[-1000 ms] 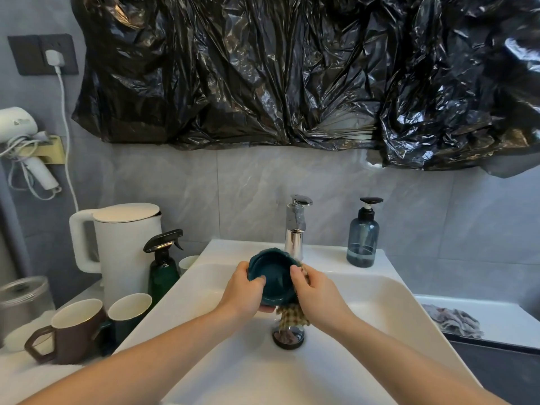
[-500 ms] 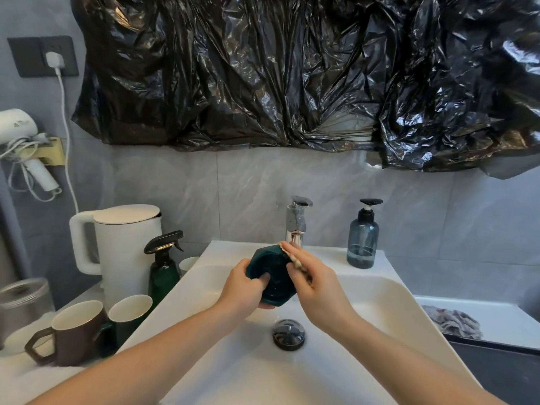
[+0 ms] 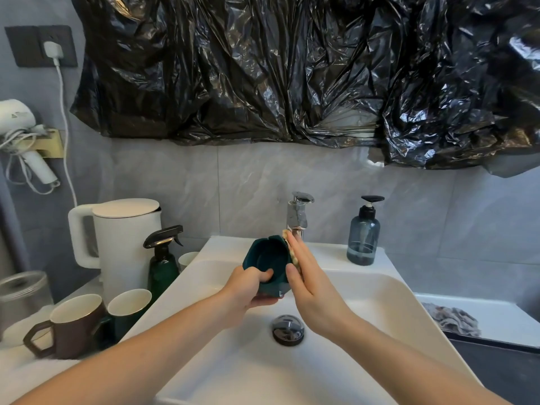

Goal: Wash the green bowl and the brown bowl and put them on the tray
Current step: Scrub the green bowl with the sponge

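Over the white ceramic basin, I have my left hand gripping the dark green faceted bowl, thumb hooked inside its rim and fingers curled beneath its base. My right hand lies nearly flat, fingers straight, pressing a yellow checked dishcloth against the bowl's outer right wall; only the cloth's edge shows between palm and bowl. The bowl is in the air just in front of the chrome tap and above the chrome drain plug.

I judge this to be the scrubbing of the outside of the first bowl. To do it well, I would keep the left grip firm near the base, turn the bowl a facet at a time under the cloth, and work the cloth into the ridges between facets, holding everything over the basin in case the wet glaze slips.

The bowl is tipped on its side, its mouth facing toward me and a little left, its base away toward the wall. It is about as wide as deep, so it has no marked long axis; its central axis runs roughly from me to the tap. I cannot make out a brown bowl or a tray.
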A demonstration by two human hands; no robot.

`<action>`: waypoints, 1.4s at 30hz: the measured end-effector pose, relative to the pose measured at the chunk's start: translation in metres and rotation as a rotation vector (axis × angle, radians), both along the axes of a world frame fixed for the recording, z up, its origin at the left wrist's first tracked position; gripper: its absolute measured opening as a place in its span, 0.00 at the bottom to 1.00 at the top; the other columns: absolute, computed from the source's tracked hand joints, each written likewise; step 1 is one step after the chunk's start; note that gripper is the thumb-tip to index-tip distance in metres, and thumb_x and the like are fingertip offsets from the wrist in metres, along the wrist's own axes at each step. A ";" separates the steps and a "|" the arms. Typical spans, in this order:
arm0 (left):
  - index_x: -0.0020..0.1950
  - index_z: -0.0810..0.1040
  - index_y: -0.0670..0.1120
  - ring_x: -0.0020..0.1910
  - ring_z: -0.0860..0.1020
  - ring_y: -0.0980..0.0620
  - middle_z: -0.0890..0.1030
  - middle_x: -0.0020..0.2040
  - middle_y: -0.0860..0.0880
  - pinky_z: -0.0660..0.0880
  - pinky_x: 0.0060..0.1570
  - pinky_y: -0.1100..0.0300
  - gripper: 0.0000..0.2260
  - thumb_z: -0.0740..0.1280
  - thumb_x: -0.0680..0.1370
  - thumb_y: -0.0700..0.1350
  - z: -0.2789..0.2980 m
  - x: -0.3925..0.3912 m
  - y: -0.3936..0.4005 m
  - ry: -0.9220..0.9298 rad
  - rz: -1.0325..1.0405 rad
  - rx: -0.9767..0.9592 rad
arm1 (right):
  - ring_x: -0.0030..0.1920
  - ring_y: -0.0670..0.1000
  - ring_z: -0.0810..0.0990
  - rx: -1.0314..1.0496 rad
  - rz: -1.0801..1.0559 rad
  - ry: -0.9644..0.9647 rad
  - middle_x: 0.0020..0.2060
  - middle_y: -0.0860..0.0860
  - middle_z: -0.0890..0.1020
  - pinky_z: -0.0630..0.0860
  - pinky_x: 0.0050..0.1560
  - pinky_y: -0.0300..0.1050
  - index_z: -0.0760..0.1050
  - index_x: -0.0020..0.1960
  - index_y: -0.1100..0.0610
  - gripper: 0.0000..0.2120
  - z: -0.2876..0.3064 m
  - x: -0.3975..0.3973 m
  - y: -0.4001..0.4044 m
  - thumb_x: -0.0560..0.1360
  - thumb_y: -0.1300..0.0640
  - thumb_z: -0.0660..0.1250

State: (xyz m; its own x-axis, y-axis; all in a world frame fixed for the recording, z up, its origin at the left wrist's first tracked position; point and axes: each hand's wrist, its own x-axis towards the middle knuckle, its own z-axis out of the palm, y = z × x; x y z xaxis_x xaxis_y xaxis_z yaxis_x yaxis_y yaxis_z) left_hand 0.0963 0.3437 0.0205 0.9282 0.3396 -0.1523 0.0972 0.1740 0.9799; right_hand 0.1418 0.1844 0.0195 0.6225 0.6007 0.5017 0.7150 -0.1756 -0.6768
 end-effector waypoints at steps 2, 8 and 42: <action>0.66 0.78 0.42 0.48 0.87 0.42 0.87 0.55 0.40 0.84 0.43 0.54 0.10 0.64 0.85 0.40 0.002 -0.003 0.002 0.011 0.005 -0.040 | 0.79 0.31 0.45 -0.016 0.019 -0.017 0.81 0.35 0.51 0.48 0.79 0.35 0.51 0.83 0.42 0.28 0.000 -0.001 0.001 0.87 0.56 0.55; 0.63 0.79 0.44 0.43 0.87 0.43 0.88 0.50 0.42 0.82 0.42 0.54 0.10 0.61 0.85 0.40 0.003 -0.006 0.000 0.113 -0.093 0.007 | 0.79 0.34 0.54 0.039 0.019 -0.125 0.78 0.34 0.63 0.52 0.78 0.34 0.63 0.80 0.45 0.26 0.003 0.003 -0.002 0.85 0.62 0.57; 0.64 0.78 0.43 0.43 0.86 0.41 0.86 0.54 0.41 0.80 0.31 0.59 0.09 0.64 0.84 0.39 0.000 -0.006 -0.006 0.099 -0.051 0.375 | 0.51 0.49 0.82 0.047 -0.223 0.290 0.49 0.51 0.85 0.77 0.48 0.40 0.81 0.55 0.51 0.26 0.001 0.016 -0.005 0.87 0.43 0.46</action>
